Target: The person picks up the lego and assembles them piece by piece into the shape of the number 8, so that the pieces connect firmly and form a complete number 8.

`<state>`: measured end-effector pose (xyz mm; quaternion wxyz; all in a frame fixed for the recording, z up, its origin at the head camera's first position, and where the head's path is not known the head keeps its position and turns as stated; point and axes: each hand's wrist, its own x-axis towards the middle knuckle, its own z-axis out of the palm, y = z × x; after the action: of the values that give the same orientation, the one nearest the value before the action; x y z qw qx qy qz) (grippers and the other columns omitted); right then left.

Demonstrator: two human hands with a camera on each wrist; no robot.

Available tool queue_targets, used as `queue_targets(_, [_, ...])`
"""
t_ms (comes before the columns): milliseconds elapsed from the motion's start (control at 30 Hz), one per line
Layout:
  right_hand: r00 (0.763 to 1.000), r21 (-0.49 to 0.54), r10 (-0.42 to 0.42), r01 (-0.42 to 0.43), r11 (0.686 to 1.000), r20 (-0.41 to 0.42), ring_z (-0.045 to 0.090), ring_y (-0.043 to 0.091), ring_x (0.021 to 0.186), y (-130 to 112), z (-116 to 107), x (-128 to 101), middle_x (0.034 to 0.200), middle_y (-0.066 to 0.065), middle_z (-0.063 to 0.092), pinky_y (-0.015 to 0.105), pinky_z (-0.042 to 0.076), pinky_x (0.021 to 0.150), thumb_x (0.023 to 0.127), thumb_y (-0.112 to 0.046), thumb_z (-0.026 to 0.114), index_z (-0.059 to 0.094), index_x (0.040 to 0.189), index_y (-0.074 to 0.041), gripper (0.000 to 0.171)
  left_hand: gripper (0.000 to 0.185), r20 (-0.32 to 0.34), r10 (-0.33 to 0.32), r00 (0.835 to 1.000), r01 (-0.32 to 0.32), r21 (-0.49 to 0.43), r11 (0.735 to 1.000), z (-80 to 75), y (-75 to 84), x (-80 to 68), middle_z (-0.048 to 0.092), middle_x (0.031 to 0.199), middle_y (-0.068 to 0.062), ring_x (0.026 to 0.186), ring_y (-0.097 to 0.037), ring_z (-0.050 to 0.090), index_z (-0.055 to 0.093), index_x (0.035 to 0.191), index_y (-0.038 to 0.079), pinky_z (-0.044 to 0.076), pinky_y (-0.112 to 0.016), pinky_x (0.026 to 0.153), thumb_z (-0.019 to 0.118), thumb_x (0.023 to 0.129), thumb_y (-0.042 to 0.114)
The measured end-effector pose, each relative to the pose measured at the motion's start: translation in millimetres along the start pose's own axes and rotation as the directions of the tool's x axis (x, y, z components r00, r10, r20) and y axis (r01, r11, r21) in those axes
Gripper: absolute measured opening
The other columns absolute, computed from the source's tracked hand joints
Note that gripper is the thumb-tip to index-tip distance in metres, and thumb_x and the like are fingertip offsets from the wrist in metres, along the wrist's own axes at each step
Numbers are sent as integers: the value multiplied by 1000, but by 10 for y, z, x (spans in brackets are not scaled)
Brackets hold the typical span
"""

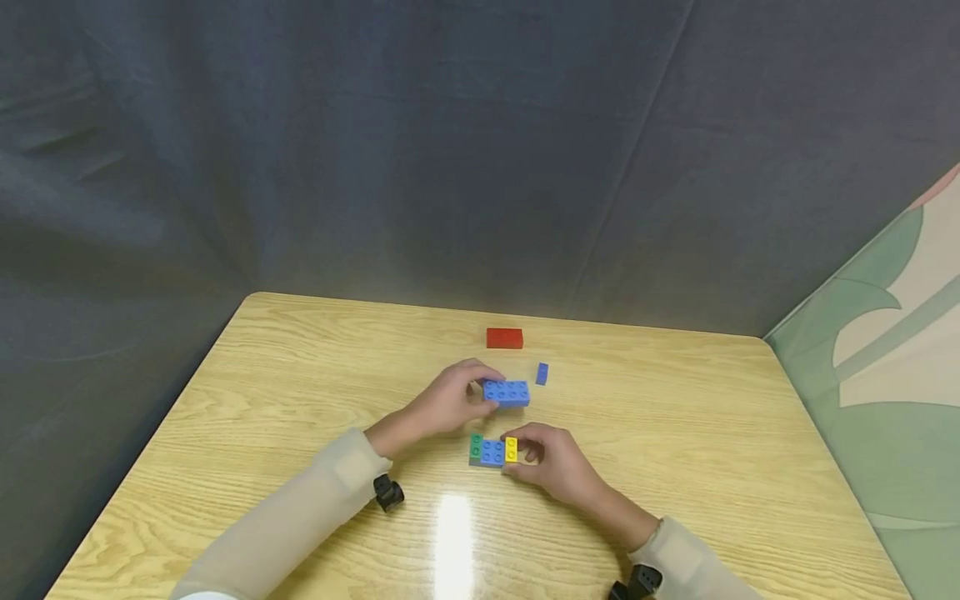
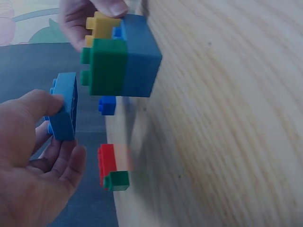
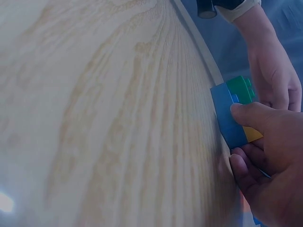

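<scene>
My left hand (image 1: 452, 397) pinches a blue eight-stud brick (image 1: 506, 393) by its left end, thumb and fingers on opposite sides. In the left wrist view this blue brick (image 2: 64, 106) hangs above the table. My right hand (image 1: 558, 464) grips the right end of a small stack built on a blue base brick (image 1: 492, 452). A green two-stud brick (image 1: 476, 446) sits on the base's left end and a yellow two-stud brick (image 1: 512, 449) on its right end. Bare blue studs show between them. The stack is nearer the body than the held blue brick.
Farther back on the wooden table (image 1: 675, 400) lies a red brick (image 1: 504, 338). A small blue brick (image 1: 542, 373) is just right of the left hand's brick. In the left wrist view, a small green brick (image 2: 118, 180) overlaps the red one. Dark cloth (image 1: 480, 150) hangs behind.
</scene>
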<state>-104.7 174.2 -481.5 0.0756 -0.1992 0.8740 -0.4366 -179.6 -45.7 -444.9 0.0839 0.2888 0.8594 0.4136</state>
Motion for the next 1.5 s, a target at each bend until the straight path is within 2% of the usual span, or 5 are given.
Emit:
queue_targets(200, [1000, 8, -9, 9, 1000, 7, 56, 8, 72, 7, -3, 0, 97, -2, 70, 22, 52, 65, 80, -10, 87, 74, 114, -5, 37, 36, 19, 37, 999, -36, -66, 997, -65, 28, -85, 65, 115, 0, 104, -15, 58, 68, 127, 8, 54, -32, 89, 77, 92, 9])
queue_targets(567, [1000, 16, 8, -8, 1000, 14, 48, 6, 63, 8, -16, -1, 97, -2, 70, 20, 43, 55, 80, -14, 88, 75, 114, -6, 37, 35, 40, 54, 998, -50, -94, 994, -141, -15, -285, 65, 119, 1, 105, -15, 58, 68, 126, 9, 54, -36, 89, 77, 93, 11])
queue_targets(733, [1000, 17, 11, -11, 1000, 8, 48, 6, 62, 9, -15, -9, 95, -2, 69, 20, 42, 54, 80, -13, 88, 75, 112, -5, 36, 35, 62, 35, 997, -28, -110, 994, -119, -7, -356, 66, 120, 2, 103, -12, 60, 69, 125, 10, 55, -36, 89, 77, 92, 10])
queue_targets(1067, [1000, 31, 17, -18, 999, 10, 45, 6, 59, 14, -13, -21, 82, -7, 62, 20, 39, 51, 80, -13, 88, 75, 112, -8, 35, 33, 118, 117, 986, -101, -134, 986, 7, 11, -473, 65, 119, 1, 97, -20, 59, 70, 124, 12, 54, -35, 82, 77, 92, 10])
queue_targets(1500, [1000, 32, 3, -3, 999, -3, 48, 6, 61, 23, -5, -9, 90, -5, 69, 21, 43, 54, 79, -13, 89, 76, 108, -10, 32, 32, 127, 103, 987, -89, -110, 990, 37, -26, -516, 64, 116, 3, 96, -20, 59, 70, 121, 13, 53, -31, 82, 79, 91, 11])
